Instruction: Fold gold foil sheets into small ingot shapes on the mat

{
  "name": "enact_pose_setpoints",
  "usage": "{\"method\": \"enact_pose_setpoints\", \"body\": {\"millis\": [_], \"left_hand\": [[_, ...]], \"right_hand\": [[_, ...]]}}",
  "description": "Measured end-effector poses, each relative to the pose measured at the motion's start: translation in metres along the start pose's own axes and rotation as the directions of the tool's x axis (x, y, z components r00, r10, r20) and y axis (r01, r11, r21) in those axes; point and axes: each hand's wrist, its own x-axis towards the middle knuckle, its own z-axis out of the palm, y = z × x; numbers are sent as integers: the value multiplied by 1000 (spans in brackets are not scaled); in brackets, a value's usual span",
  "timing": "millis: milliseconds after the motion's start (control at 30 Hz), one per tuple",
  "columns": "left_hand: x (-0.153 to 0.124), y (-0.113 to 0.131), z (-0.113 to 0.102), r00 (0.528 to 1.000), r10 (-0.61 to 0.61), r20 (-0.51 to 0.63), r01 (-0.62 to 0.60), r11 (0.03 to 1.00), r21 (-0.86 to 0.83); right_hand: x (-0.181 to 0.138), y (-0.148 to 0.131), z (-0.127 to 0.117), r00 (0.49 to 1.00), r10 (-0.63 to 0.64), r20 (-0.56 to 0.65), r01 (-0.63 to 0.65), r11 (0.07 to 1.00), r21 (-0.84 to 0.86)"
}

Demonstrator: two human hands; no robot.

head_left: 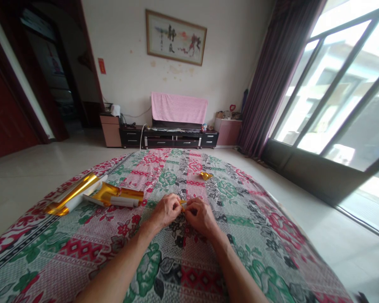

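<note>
Between my two hands is a small piece of gold foil paper (183,203), mostly hidden by the fingers. My left hand (168,209) pinches its left side, and my right hand (201,214) pinches its right side, the fingertips almost meeting. Farther out, a folded gold foil ingot shape (206,176) rests on the patterned cloth. Off to the left lie curled sheets of gold foil paper (105,193), white on the back, and a longer rolled gold sheet (77,193) beside them.
A flowered cloth (233,252) in red, green and grey covers the round surface under my hands. Beyond it stands a low black cabinet (173,139) with a pink cloth (179,107) above. Purple curtains (271,75) and large windows are at right.
</note>
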Motion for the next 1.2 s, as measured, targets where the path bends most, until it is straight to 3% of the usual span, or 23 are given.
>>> {"method": "enact_pose_setpoints", "body": {"millis": [467, 833, 1200], "left_hand": [[0, -1, 2, 1000, -9, -21, 9, 1000, -9], [-2, -7, 7, 999, 9, -52, -10, 1000, -9], [-1, -4, 4, 1000, -1, -10, 1, 1000, 2]], "right_hand": [[-1, 6, 2, 998, 49, -33, -47, 998, 52], [-2, 6, 3, 997, 14, -72, -11, 999, 37], [-2, 4, 4, 997, 34, -71, -32, 999, 37]]}}
